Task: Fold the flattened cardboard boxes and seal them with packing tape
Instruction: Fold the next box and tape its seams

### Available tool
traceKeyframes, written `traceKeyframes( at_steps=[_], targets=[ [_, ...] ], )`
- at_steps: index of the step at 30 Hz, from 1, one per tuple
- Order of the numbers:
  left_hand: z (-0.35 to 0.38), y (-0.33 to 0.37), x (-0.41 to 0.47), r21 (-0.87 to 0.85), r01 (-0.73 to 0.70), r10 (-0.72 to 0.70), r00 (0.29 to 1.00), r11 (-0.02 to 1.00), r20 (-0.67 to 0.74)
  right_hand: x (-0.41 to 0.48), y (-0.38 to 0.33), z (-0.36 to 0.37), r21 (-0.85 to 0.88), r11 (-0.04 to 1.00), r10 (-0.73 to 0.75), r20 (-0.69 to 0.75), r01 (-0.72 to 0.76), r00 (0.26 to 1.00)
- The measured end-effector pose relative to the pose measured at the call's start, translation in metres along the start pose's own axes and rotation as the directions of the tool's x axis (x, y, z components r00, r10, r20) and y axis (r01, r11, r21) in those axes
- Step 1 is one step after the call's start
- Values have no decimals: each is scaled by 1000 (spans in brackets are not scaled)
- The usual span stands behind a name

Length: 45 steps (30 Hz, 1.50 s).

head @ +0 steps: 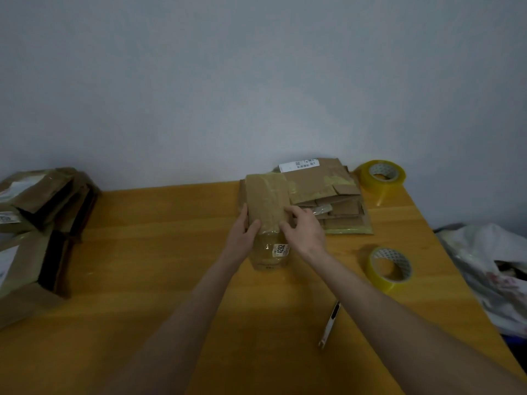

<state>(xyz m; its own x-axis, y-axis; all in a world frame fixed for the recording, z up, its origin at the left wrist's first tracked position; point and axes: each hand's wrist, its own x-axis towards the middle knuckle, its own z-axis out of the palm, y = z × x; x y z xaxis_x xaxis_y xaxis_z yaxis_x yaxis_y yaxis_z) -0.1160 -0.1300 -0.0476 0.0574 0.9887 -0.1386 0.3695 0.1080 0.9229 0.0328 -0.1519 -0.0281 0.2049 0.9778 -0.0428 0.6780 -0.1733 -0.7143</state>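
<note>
Gripping cardboard box (266, 199) between both hands: left hand (242, 233), right hand (303, 229), fingers curled on edges.

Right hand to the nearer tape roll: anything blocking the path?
Nothing visible. The right hand holds the cardboard box; bare table lies between it and the nearer tape roll. The knife lies closer to the person, the flattened stack farther back, both off the path.

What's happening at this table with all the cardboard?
A person's left hand and right hand grip the two sides of a taped cardboard box at the middle of the wooden table. A stack of flattened boxes lies behind it. The far tape roll, the near tape roll and a cutter lie to the right, untouched. Opened-up boxes are piled at the left edge.
</note>
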Motion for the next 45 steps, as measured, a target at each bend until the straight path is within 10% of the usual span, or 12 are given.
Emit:
traceKeyframes(
  at_steps=[6,10,18,23,30,35,40,45],
  targets=[
    [6,18,-23,407,-115,211,957,906,-199,-2,11,-6,37,999,7,6,-7,1000],
    [12,17,-31,591,-47,185,967,806,-175,-8,51,-26,-267,958,114,39,-100,993],
    [23,31,-35,686,0,197,958,728,-210,-31,142,-62,-689,634,478,-10,-353,878],
    [26,41,-33,735,-50,245,956,677,-161,-31,151,-60,-729,638,459,99,-250,883],
    [27,79,-27,551,-362,490,866,752,-100,3,86,-68,-154,988,3,149,20,989],
    [23,94,-17,245,-242,248,969,939,6,17,35,-83,22,964,-265,141,265,954],
    [11,103,-7,123,-303,323,921,945,-218,20,6,-96,62,893,-448,201,445,871],
    [2,103,-6,21,-230,224,922,973,-314,18,-3,-113,297,885,-447,327,359,832]
  ],
)
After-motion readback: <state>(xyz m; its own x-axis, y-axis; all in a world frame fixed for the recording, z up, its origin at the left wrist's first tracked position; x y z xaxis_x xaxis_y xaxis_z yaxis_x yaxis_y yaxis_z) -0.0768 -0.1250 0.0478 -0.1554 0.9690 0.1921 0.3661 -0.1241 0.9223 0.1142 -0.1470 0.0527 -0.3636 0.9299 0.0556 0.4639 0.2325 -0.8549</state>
